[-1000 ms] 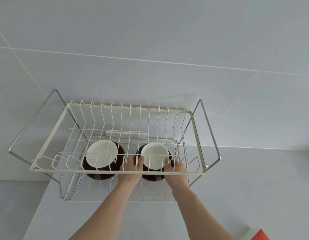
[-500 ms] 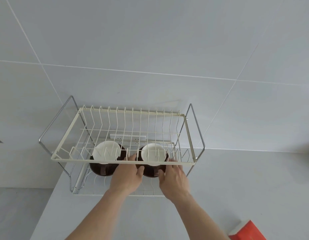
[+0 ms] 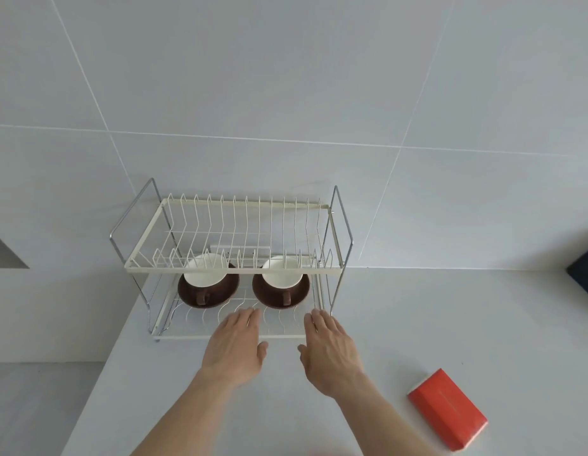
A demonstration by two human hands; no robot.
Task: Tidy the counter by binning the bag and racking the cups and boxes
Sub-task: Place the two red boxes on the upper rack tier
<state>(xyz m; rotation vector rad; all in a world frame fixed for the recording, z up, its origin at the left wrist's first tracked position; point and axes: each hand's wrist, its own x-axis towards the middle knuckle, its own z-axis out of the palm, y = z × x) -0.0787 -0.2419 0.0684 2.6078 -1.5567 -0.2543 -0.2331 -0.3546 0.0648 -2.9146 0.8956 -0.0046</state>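
Already racked, two cups (image 3: 207,274) (image 3: 282,276) sit on brown saucers on the rack's (image 3: 233,269) lower shelf; left hand (image 3: 235,345) and right hand (image 3: 330,348) hover before it — fingers spread, empty. Next, likely: the red box (image 3: 448,409) on the counter (image 3: 450,317) — a rightward reach.

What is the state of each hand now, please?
Left hand: open, fingers extended, holding nothing.
Right hand: open, holding nothing.

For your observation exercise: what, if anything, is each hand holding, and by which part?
Nothing is held. The left hand and right hand are both open and empty, in front of the rack.
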